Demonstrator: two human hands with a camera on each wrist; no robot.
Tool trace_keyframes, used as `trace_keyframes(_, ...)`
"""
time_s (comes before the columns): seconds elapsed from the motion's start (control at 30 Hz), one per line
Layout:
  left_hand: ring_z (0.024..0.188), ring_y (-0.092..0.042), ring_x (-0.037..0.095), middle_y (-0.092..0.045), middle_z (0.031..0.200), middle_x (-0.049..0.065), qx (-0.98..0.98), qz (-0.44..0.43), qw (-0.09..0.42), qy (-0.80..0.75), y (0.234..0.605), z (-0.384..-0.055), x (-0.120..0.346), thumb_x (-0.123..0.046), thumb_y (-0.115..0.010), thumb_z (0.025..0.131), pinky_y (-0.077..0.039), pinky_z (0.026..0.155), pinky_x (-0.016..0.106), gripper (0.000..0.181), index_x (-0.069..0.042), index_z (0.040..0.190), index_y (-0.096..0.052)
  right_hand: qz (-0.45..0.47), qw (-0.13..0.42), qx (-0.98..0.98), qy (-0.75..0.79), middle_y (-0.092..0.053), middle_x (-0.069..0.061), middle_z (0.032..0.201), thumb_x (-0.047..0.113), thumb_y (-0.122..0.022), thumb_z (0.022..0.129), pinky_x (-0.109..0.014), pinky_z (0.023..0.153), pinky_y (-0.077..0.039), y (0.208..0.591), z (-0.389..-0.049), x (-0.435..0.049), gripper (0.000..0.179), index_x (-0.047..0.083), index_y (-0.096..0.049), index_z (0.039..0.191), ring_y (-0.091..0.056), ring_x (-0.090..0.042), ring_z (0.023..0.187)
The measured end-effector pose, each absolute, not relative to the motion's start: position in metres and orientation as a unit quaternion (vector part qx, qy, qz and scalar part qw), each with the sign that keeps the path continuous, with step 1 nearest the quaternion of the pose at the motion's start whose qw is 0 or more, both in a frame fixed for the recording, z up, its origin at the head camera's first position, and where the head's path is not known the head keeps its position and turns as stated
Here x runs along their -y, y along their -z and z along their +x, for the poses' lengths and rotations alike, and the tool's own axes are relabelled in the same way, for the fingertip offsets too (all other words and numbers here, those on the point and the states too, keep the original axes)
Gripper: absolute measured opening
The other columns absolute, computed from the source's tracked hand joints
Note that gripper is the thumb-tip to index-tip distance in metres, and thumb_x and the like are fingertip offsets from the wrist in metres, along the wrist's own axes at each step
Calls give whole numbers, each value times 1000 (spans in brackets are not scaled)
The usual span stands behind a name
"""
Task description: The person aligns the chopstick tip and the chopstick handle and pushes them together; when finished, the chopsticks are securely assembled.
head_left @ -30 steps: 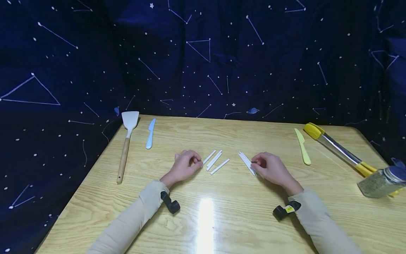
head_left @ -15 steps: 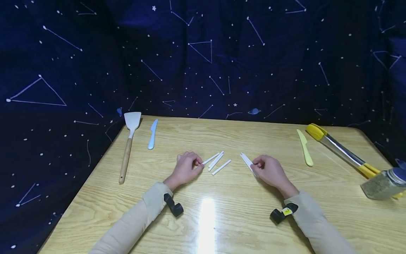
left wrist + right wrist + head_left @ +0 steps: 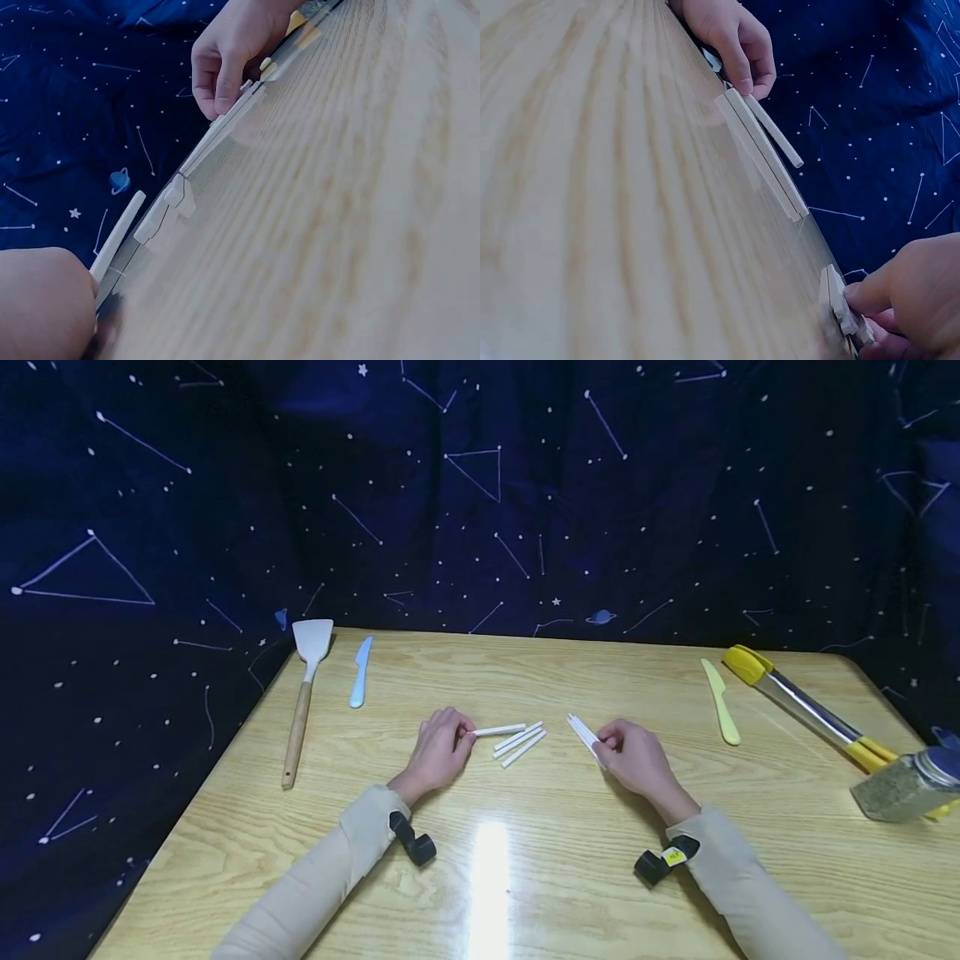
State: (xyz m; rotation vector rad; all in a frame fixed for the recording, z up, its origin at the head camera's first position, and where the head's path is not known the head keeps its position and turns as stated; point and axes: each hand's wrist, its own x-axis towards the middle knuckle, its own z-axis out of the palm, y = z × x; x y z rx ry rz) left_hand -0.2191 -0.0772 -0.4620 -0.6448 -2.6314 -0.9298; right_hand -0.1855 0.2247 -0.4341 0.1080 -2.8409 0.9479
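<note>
My left hand pinches one end of a thin white stick between thumb and fingers. In the right wrist view this stick is tilted up off the table at its free end. Beside it, further white sticks lie slanted and close together on the table. My right hand pinches a small bundle of white sticks, lined up side by side. The fingers hide the near ends of that bundle. A short gap of table separates the two groups.
To the left lie a white spatula with a wooden handle and a blue plastic knife. On the right are a yellow-green knife, yellow-tipped tongs and a glass jar of dried herbs. A dark star-patterned cloth hangs behind the wooden table.
The stick in my left hand has swung from a steep slant to nearly level, its far end moving right. The loose sticks beside it have shifted closer together. My right hand has barely moved.
</note>
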Motion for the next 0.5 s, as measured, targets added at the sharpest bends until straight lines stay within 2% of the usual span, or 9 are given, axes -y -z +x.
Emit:
trace_keyframes(0.27,80,-47,18,-55,84,3,904,-219,150,335,461,-220,77,-13,-61,92,-33,69,28,7,-7,95,-61,29,74,943,-324,-59,-9,80,8,-63,87,-25,62,-37,436,-187,-225,16,-4,-63,99,-51,-18,70)
trace_keyframes(0.5,81,-48,19,-58,85,5,888,-234,160,362,463,-222,78,-10,-61,93,-40,73,31,7,-4,96,-62,39,71,943,-323,-59,-8,76,7,-59,91,-22,56,-37,434,-188,-228,18,-3,-67,104,-50,-16,65)
